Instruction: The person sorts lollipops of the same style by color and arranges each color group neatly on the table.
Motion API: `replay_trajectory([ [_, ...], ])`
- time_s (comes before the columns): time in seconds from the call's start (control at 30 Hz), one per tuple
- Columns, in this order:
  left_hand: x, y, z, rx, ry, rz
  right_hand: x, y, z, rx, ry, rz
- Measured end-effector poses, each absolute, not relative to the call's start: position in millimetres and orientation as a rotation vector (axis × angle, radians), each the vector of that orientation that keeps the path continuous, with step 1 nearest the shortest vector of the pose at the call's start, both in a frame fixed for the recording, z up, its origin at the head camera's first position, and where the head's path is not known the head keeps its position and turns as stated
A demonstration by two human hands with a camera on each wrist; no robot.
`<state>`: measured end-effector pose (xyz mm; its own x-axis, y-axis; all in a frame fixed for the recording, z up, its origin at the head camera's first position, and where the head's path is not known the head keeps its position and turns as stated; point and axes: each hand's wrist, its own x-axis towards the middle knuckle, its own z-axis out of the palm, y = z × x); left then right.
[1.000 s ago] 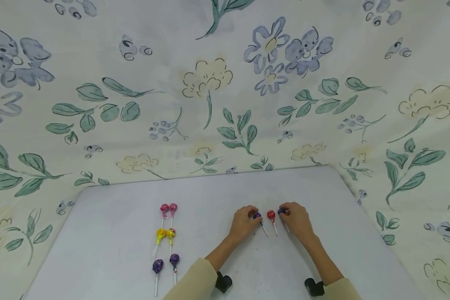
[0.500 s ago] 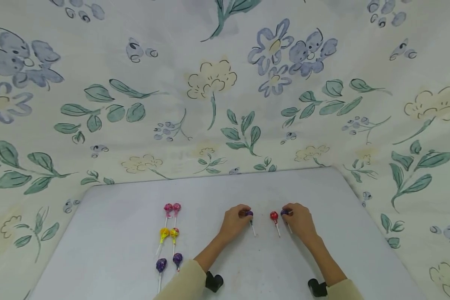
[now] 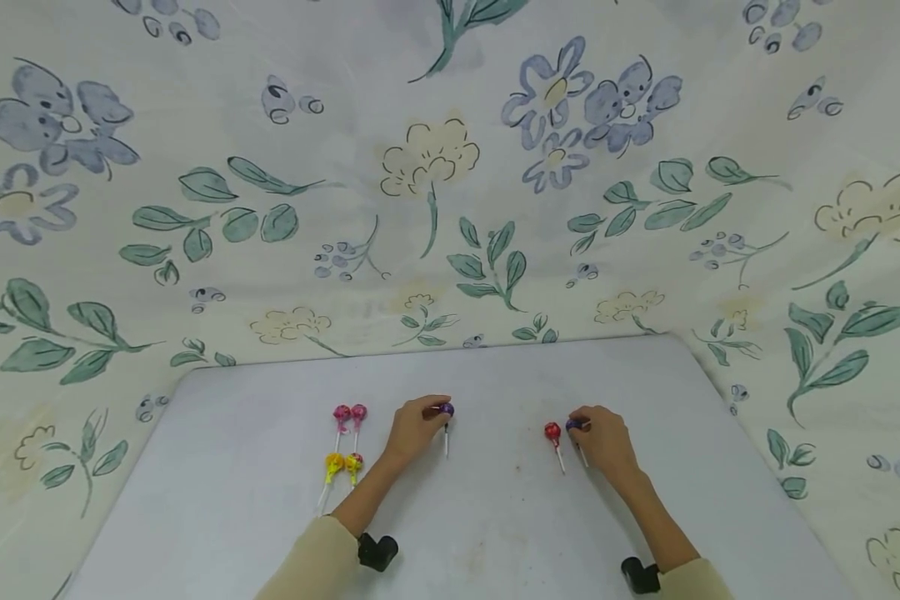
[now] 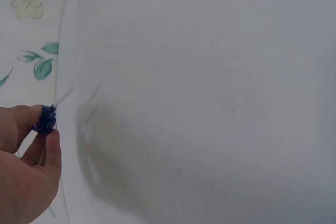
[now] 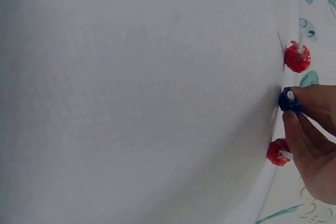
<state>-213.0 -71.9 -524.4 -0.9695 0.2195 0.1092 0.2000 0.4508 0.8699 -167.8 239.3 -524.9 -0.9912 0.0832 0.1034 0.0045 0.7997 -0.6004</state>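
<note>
My left hand [image 3: 415, 429] pinches a purple-wrapped lollipop [image 3: 447, 410] by its round head, the white stick pointing down toward me. In the left wrist view, thumb and fingers hold that lollipop [image 4: 46, 120] over the table, its shadow beside it. My right hand [image 3: 604, 440] pinches another purple lollipop [image 3: 573, 425] at the head. A red lollipop [image 3: 552, 431] lies just left of it. From the right wrist, red lollipops [image 5: 297, 59] show on both sides of the held one [image 5: 287, 99]; the second red one [image 5: 278, 153] is hidden by the hand in the head view.
Two pink lollipops [image 3: 350, 412] lie on the white table [image 3: 495, 517] at left, with two yellow ones [image 3: 343, 463] below them. My left forearm and sleeve cover the area nearer me. A floral cloth [image 3: 390, 275] rises behind the table.
My left hand has carried its purple lollipop leftward, away from the red one. Its arm now hides the two purple lollipops at front left. My right hand has stayed nearly in place.
</note>
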Motion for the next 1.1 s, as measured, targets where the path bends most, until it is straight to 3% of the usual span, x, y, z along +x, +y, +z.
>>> replay_trajectory([
  [0.43,-217.9,-110.5,-518.3,0.067,2.788,1.452,-168.0,241.0,-529.1,-0.129,-2.872,0.978],
  [1.1,-219.8,-111.0,-525.2,0.001,2.932,1.366,-168.2,243.1,-529.2,-0.047,-2.793,1.029],
])
